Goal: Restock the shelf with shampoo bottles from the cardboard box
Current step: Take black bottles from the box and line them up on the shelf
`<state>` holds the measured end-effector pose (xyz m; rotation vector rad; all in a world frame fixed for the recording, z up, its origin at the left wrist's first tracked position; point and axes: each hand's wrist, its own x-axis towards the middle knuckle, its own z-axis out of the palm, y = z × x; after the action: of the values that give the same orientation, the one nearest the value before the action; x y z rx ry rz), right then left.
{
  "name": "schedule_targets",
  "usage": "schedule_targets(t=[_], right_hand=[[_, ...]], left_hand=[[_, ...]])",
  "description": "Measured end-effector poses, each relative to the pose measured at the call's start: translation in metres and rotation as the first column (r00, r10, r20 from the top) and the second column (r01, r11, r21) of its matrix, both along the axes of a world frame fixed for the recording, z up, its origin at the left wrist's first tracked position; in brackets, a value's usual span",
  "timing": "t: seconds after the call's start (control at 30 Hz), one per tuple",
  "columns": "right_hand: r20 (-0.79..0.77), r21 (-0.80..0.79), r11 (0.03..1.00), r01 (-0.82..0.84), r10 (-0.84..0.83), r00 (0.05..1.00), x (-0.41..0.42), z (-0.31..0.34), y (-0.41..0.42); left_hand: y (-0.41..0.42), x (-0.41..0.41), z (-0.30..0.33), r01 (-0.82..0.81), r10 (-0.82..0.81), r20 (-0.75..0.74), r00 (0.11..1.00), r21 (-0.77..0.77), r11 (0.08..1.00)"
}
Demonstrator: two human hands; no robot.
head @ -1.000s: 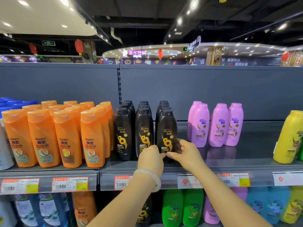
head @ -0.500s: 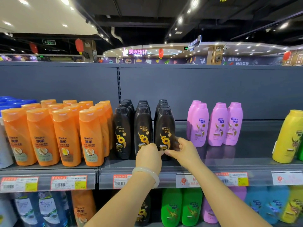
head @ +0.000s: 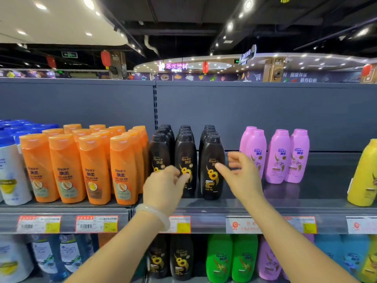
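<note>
- Left hand (head: 166, 187), pale bracelet (head: 154, 214) on wrist, fingers loosely curled, holds nothing, in front of the black shampoo bottles (head: 185, 160).
- Right hand (head: 242, 176) open, fingers spread, grips nothing, just right of the front black bottle (head: 212, 166) in the right row.
- Black bottles upright in three rows on the shelf (head: 318, 203), between orange bottles (head: 91, 168) and pink bottles (head: 279, 156).
- Cardboard box not in view.
- Price tags (head: 95, 223) on the shelf edge.

The black bottles (head: 212, 168) have yellow sunflowers, with orange bottles (head: 67, 168) on the left and pink bottles (head: 279, 156) on the right.
</note>
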<state>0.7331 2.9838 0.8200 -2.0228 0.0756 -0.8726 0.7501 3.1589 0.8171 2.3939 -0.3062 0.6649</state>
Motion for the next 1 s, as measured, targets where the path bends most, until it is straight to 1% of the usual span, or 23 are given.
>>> schedule_targets(t=[0.07,0.1,0.13,0.17,0.2,0.23,0.27,0.3,0.37,0.43,0.57,1.0], right_hand=[[0.134,-0.115,0.993,0.013,0.002,0.991,0.001,0.025,0.011],[0.171,-0.195,0.981,0.018,0.016,0.985,0.004,0.039,0.016],[0.178,-0.289,0.957,0.008,0.045,0.983,0.008,0.053,0.021],[0.136,-0.393,0.919,-0.019,0.079,0.988,0.014,0.066,0.026],[0.057,-0.497,0.866,-0.061,0.103,0.993,0.02,0.078,0.031],[-0.041,-0.58,0.806,-0.117,0.115,0.993,0.027,0.087,0.036],[-0.137,-0.628,0.758,-0.175,0.115,0.984,0.034,0.093,0.041],[-0.215,-0.646,0.73,-0.224,0.108,0.971,0.039,0.097,0.045],[-0.304,-0.648,0.708,-0.282,0.099,0.947,0.048,0.1,0.05],[-0.346,-0.654,0.69,-0.309,0.091,0.934,0.052,0.103,0.054],[-0.425,-0.63,0.69,-0.357,0.078,0.902,0.054,0.111,0.056],[-0.439,-0.579,0.712,-0.397,0.139,0.888,0.047,0.117,0.061]], left_hand=[[0.015,0.003,0.019,0.017,-0.006,0.212,0.977,-0.049,0.999],[0.022,0.007,0.031,0.019,-0.006,0.315,0.949,-0.038,0.999],[0.029,0.014,0.043,0.014,-0.012,0.386,0.922,-0.004,1.0],[0.035,0.022,0.055,0.005,-0.026,0.411,0.911,0.051,0.999],[0.04,0.031,0.065,-0.004,-0.046,0.385,0.922,0.127,0.992],[0.045,0.04,0.074,-0.002,-0.067,0.316,0.946,0.211,0.977],[0.049,0.049,0.081,0.014,-0.081,0.222,0.972,0.286,0.958],[0.053,0.056,0.087,0.041,-0.087,0.123,0.989,0.336,0.941],[0.058,0.063,0.095,0.114,-0.11,-0.032,0.993,0.373,0.921],[0.06,0.065,0.099,0.158,-0.125,-0.105,0.987,0.419,0.894],[0.057,0.066,0.11,0.199,-0.124,-0.188,0.974,0.46,0.866],[0.061,0.058,0.119,0.266,-0.186,-0.218,0.958,0.442,0.857]])
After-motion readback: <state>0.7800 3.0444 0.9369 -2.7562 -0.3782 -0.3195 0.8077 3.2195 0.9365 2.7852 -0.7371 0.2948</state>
